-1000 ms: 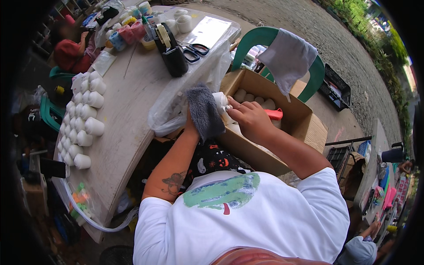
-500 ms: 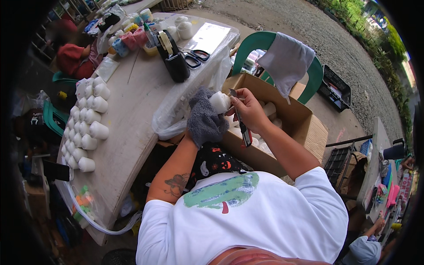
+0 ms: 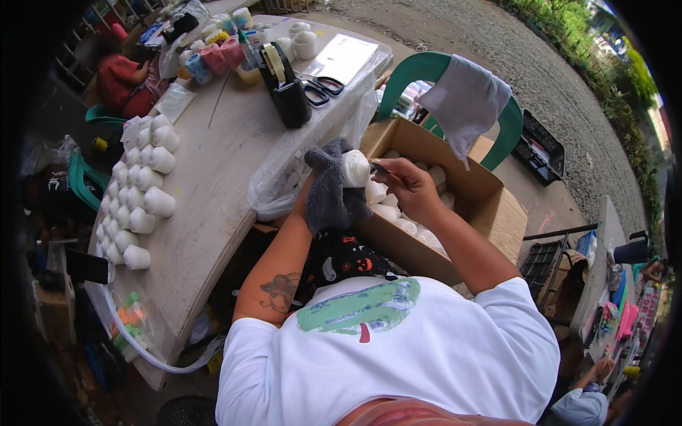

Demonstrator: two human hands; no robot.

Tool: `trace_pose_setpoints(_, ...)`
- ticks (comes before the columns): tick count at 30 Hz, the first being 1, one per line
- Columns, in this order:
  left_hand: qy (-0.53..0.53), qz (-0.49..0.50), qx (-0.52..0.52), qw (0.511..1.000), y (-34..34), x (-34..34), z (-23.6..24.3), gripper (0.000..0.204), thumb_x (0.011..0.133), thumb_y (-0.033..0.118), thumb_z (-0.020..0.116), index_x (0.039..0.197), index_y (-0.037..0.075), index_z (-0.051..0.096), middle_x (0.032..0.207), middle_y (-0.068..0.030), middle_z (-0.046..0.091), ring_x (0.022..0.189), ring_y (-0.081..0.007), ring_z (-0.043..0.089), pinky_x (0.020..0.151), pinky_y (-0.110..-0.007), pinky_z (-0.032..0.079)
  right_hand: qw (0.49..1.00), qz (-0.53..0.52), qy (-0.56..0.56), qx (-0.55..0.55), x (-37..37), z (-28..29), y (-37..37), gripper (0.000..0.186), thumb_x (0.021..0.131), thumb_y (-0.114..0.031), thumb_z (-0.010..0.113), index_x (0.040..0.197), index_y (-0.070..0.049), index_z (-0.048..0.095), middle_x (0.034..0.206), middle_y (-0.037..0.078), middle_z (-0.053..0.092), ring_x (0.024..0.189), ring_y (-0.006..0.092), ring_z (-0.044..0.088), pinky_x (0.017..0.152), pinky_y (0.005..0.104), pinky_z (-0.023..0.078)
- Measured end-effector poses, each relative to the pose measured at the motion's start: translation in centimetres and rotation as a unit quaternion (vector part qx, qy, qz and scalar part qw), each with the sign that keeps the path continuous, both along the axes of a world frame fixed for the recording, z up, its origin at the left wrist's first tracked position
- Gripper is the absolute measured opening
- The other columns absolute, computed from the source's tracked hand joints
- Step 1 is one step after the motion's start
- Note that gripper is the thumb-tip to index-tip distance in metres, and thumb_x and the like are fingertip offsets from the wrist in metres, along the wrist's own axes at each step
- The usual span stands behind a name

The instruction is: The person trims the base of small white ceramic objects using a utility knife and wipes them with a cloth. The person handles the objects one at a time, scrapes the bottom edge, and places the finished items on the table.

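Note:
A dark grey cloth [image 3: 330, 202] covers most of my left hand [image 3: 308, 190], which is closed through it around a white cup-shaped piece [image 3: 354, 169]. The rounded end of the piece faces right. My right hand [image 3: 410, 182] pinches a utility knife [image 3: 377, 167] close beside that end; only a bit near its blade shows, and the rest is hidden by the fingers. Whether the blade touches the piece I cannot tell. Below both hands, an open cardboard box [image 3: 490, 202] holds several similar white pieces [image 3: 406, 226].
On the table [image 3: 220, 160] to the left stand rows of white pieces [image 3: 158, 202]. A black tape dispenser [image 3: 288, 92], scissors [image 3: 323, 90] and plastic wrap [image 3: 273, 192] lie farther off. A green chair [image 3: 506, 135] with a cloth stands behind the box. A person in red [image 3: 121, 82] sits far left.
My right hand has turned, so the knife's red and black handle no longer shows below it. The cloth-held white piece has turned slightly, its end facing more toward me.

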State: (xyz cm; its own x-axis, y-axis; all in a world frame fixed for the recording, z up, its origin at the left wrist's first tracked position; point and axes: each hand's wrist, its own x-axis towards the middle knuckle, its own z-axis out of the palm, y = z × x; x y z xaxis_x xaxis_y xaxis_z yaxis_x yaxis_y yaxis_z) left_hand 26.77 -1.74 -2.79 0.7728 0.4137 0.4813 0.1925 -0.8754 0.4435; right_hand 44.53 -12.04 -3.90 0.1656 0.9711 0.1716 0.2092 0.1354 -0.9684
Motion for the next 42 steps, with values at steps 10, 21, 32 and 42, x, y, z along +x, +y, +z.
trace_pose_setpoints(10, 0.047, 0.030, 0.023, 0.998, 0.1, 0.2, 1.6, 0.063, 0.069, 0.037, 0.070, 0.119, 0.003, 0.051, 0.115, -0.0142, 0.055, 0.109, -0.0319, 0.052, 0.100, -0.041, 0.034, 0.985, 0.021, -0.156, -0.064, 0.7, 4.5, 1.4, 0.017, 0.091, 0.001, 0.056, 0.107, -0.004, 0.057, 0.098, 0.009, 0.067, 0.087, 0.0141, 0.065, 0.076, 0.0293, 0.051)
trace_pose_setpoints(21, -0.350, -0.065, -0.707, 0.611, 2.4, 1.0, -5.3, 0.028, 0.094, 0.017, 0.054, 0.118, 0.003, 0.059, 0.108, -0.0090, 0.064, 0.093, -0.0177, 0.064, 0.083, -0.032, 0.054, 0.964, 0.052, -0.260, -0.018, 0.0, 4.5, 1.3, 0.029, 0.088, 0.000, 0.056, 0.115, -0.006, 0.060, 0.103, 0.015, 0.067, 0.096, 0.0342, 0.064, 0.080, 0.0374, 0.051)
trace_pose_setpoints(32, -0.337, -0.034, -0.665, 0.666, 2.0, 1.3, -5.7, 0.028, 0.091, 0.012, 0.058, 0.118, 0.002, 0.059, 0.107, -0.0086, 0.064, 0.090, -0.0161, 0.064, 0.079, -0.029, 0.053, 0.989, 0.080, -0.103, -0.065, 2.0, 2.4, 1.4, 0.033, 0.088, 0.003, 0.054, 0.119, -0.005, 0.055, 0.104, 0.019, 0.066, 0.095, 0.0336, 0.065, 0.079, 0.0376, 0.051)
trace_pose_setpoints(42, -0.344, -0.011, -0.722, 0.601, 2.5, 1.8, -6.5, 0.021, 0.091, 0.009, 0.058, 0.112, 0.003, 0.060, 0.100, -0.0070, 0.064, 0.087, -0.0156, 0.063, 0.075, -0.030, 0.054, 0.964, 0.073, -0.255, -0.034, 0.5, 2.9, 0.3, 0.023, 0.084, 0.008, 0.057, 0.103, -0.005, 0.054, 0.108, 0.016, 0.066, 0.091, 0.0341, 0.066, 0.076, 0.0386, 0.053)
